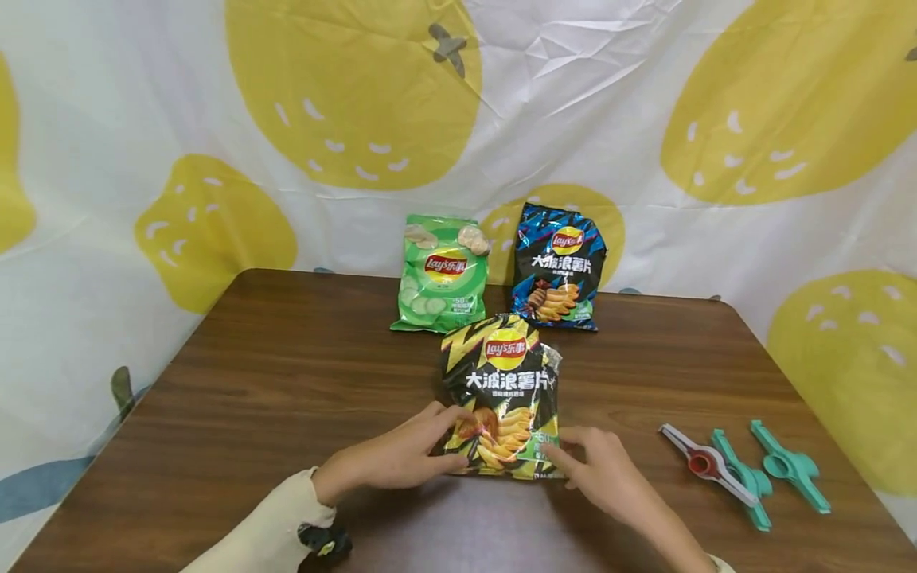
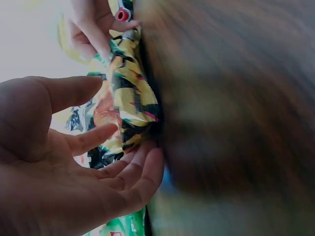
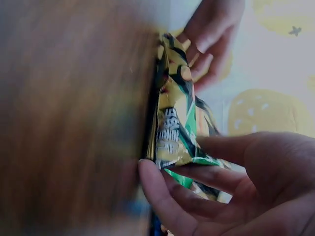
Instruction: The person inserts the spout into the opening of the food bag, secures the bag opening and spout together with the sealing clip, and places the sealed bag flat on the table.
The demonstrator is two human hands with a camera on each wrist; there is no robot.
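A black and yellow Lay's chip bag [image 1: 501, 398] lies on the table between both hands, its printed front showing and its upper right corner crumpled. My left hand [image 1: 404, 450] is at the bag's left side. In the left wrist view its fingers [image 2: 135, 172] are spread and touch the bag's side, while the thumb stands apart from it. My right hand [image 1: 598, 465] holds the lower right corner, with the thumb on the front and the other fingers along the side and edge, as the right wrist view shows.
Behind stand a green chip bag [image 1: 444, 274] and a blue and black chip bag [image 1: 559, 267], near the curtain [image 1: 358, 79]. At right on the wooden table [image 1: 286, 382] lie a white and red bag clip [image 1: 705, 463] and two teal bag clips [image 1: 791, 465].
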